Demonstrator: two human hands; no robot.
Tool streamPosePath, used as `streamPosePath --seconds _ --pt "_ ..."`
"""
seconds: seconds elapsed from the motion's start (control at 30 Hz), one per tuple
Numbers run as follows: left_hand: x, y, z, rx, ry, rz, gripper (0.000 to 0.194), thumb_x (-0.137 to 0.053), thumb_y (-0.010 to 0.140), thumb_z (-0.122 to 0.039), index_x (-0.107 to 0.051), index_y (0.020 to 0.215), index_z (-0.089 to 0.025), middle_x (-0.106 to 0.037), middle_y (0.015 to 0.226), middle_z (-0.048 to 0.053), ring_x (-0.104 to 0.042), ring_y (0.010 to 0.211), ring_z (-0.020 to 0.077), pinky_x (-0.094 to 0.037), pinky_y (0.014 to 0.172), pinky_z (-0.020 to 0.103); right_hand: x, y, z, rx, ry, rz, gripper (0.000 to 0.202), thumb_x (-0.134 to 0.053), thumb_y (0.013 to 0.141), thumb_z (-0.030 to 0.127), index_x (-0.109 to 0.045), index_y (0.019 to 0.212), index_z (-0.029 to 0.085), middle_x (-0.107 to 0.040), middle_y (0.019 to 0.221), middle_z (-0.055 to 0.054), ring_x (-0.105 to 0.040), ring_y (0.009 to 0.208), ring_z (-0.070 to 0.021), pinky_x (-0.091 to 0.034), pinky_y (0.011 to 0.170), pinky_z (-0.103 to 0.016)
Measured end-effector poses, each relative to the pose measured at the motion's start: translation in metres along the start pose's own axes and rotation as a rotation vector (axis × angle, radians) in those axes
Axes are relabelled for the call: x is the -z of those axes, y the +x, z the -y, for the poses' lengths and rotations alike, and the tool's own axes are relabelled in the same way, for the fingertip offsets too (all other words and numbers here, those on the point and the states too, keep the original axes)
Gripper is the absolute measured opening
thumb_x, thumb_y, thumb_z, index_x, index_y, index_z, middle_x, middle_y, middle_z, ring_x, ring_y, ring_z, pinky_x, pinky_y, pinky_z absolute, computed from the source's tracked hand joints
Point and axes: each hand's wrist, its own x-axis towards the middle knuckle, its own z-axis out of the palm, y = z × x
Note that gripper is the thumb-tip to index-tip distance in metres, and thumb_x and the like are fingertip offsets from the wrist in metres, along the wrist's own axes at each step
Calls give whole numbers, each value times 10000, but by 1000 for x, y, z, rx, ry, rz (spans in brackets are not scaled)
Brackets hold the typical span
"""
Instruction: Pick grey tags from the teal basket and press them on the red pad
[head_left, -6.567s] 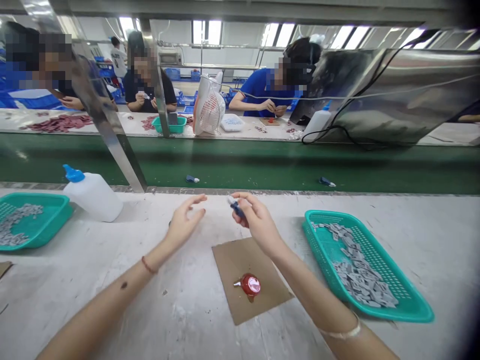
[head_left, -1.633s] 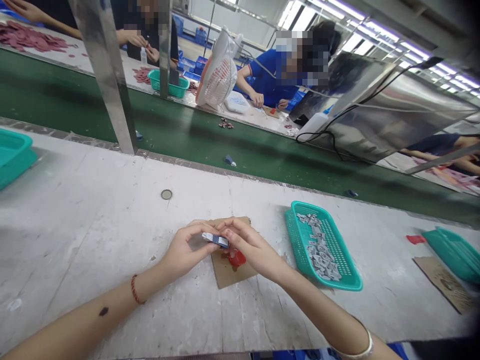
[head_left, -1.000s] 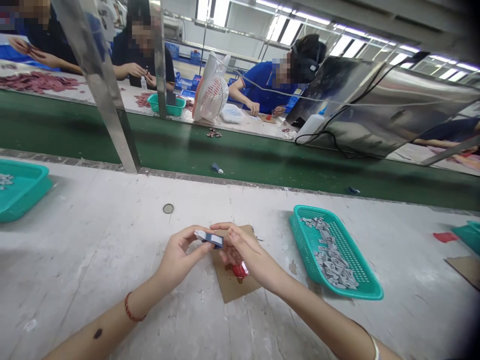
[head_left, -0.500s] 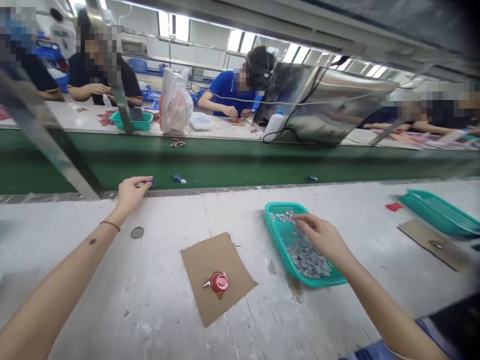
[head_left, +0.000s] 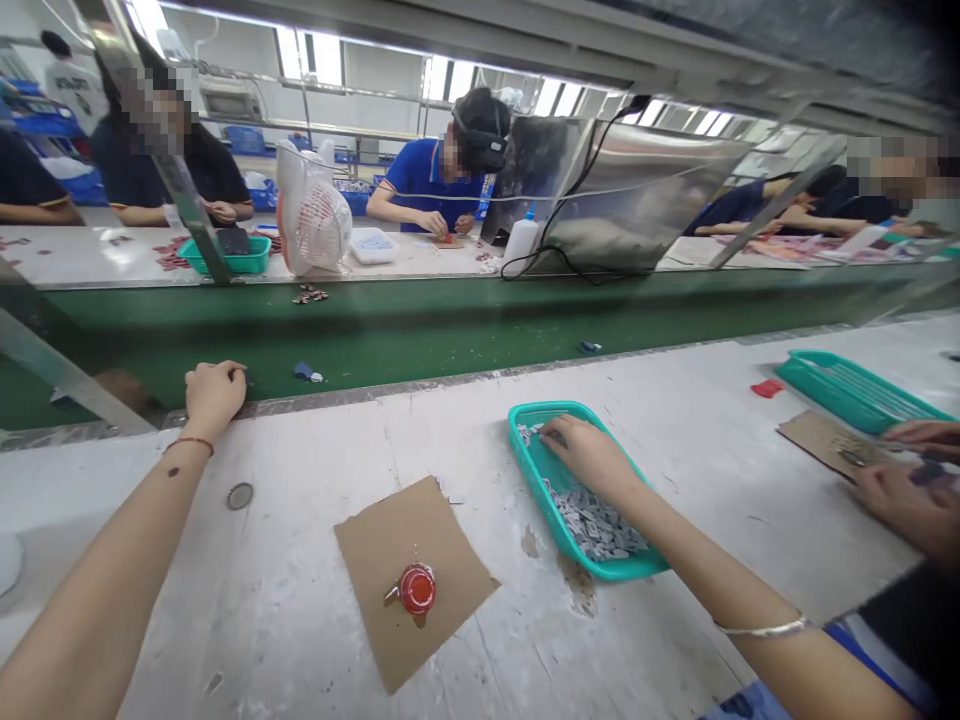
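My left hand (head_left: pixel 216 397) rests at the edge of the green belt (head_left: pixel 420 345), its fingers curled inward. Whatever sits between those fingertips is hidden. On the belt to its right lies a small dark-blue and white piece (head_left: pixel 304 371). My right hand (head_left: pixel 586 452) reaches into a teal basket (head_left: pixel 541 500), fingers pinched together near the small pieces at its far end. I cannot make out what they grip. More small grey pieces (head_left: pixel 600 522) fill the near end. Between my arms, a red round glossy dish (head_left: pixel 418 589) with a pale stick beside it sits on a cardboard sheet (head_left: pixel 382 530).
A metal bottle cap (head_left: pixel 240 496) lies near my left forearm. At right, a co-worker's hands (head_left: pixel 911 480) are over another cardboard piece (head_left: pixel 814 440), beside a second teal basket (head_left: pixel 862 392) and a red piece (head_left: pixel 767 388). A metal post (head_left: pixel 75 365) stands left. Other people sit across the belt.
My view has shifted, moving the scene left. The dark-blue piece in my left fingers no longer shows. My right hand has gone deeper into the basket. A co-worker's hands have appeared at right.
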Motion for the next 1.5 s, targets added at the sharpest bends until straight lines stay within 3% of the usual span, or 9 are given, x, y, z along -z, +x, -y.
streamPosePath --seconds 0.13,0.4,0.57,0.67,0.8,0.97,1.17,1.3,1.5 --pt "-3 -2 -16 -85 98 -92 425 -421 842 -205 -590 1202 -53 -510 1238 238 -389 1231 406 -301 1044 539 2 -2 1 43 46 8 225 -470 864 259 -669 895 159 -687 942 -128 -640 827 -266 -491 741 -363" --pt "-18 -10 -43 -385 89 173 317 -448 787 -158 -707 971 -169 -638 1141 135 -560 1054 330 -441 899 406 7 -23 10 32 146 71 238 -466 878 278 -679 862 172 -708 894 -102 -662 787 -243 -509 678 -332" --pt "-7 -20 -45 -295 11 110 306 -478 825 -252 -665 1042 -145 -640 1099 150 -623 906 313 -487 763 393 9 -31 12 30 181 71 194 -490 870 267 -662 840 181 -710 914 -88 -662 846 -242 -513 726 -337" --pt "4 -42 -59 -55 -417 68 302 -561 811 -325 -631 1052 -159 -664 1095 117 -657 832 243 -513 714 341 9 -35 16 27 202 62 166 -514 855 269 -652 831 180 -707 865 -82 -662 809 -239 -516 696 -336" --pt "16 -101 -84 228 -1127 311 283 -668 773 -341 -642 976 -146 -684 1123 117 -664 863 183 -535 711 268 7 -39 21 11 221 31 200 -540 827 269 -671 945 173 -704 859 -80 -660 791 -240 -525 703 -350" --pt "25 -186 -101 486 -1469 657 195 -683 809 -259 -683 969 -147 -702 1098 124 -668 775 148 -561 696 241 4 -43 23 -35 247 3 183 -558 803 315 -697 829 199 -726 856 -76 -678 805 -251 -545 718 -358" --pt "28 -247 -98 558 -1597 795 204 -667 848 -242 -679 1032 -155 -677 1156 123 -680 872 169 -560 728 231 4 -44 26 -101 245 7 174 -586 748 348 -697 742 214 -735 744 -62 -692 701 -273 -545 614 -368" --pt "25 -261 -93 578 -1644 730 175 -671 842 -228 -691 1011 -186 -656 1145 72 -652 1057 210 -549 805 226 4 -47 31 -99 221 6 176 -561 731 326 -702 723 222 -735 743 -75 -691 700 -296 -544 623 -404" --pt "24 -266 -85 459 -1611 670 223 -718 807 -303 -676 1004 -209 -659 1036 52 -653 924 172 -529 694 219 9 -56 36 -112 190 -59 268 -541 764 372 -714 874 199 -733 848 -100 -689 769 -305 -561 718 -445"
